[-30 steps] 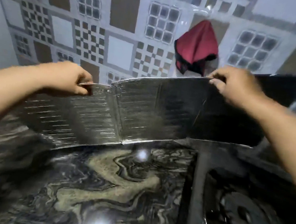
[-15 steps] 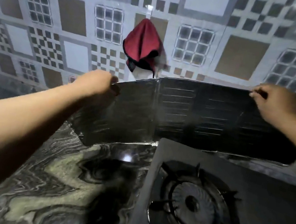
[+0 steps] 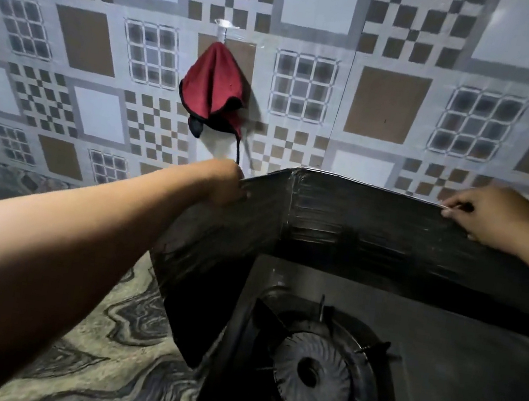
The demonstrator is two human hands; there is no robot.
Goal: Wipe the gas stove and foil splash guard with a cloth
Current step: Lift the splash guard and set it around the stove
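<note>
the foil guard (image 3: 373, 228) is held by its top edge in both hands and is stood around the back and left side of the stove (image 3: 440, 349), folded at a corner so it wraps the burner (image 3: 311, 376). the left hand (image 3: 224, 182) is closed over the top edge of the short left panel; the fingers are mostly hidden behind the foil, so how tightly it is pinched cannot be told. the right hand (image 3: 492, 217) is pinched on the top edge of the long back panel, thumb in front and fingers curled over. the two grips are kept well apart, probably so the thin sheet is kept upright and its fold is steadied while it is positioned. the lower edge of the left panel is seen at the stove's side, above the counter (image 3: 112, 367). a red cloth (image 3: 211, 88) is hung on a hook (image 3: 225, 26) on the tiled wall (image 3: 389, 105), just above the left hand and untouched. neither hand is free, so wiping is judged not to be under way; one hand would need to be released for the cloth.
</note>
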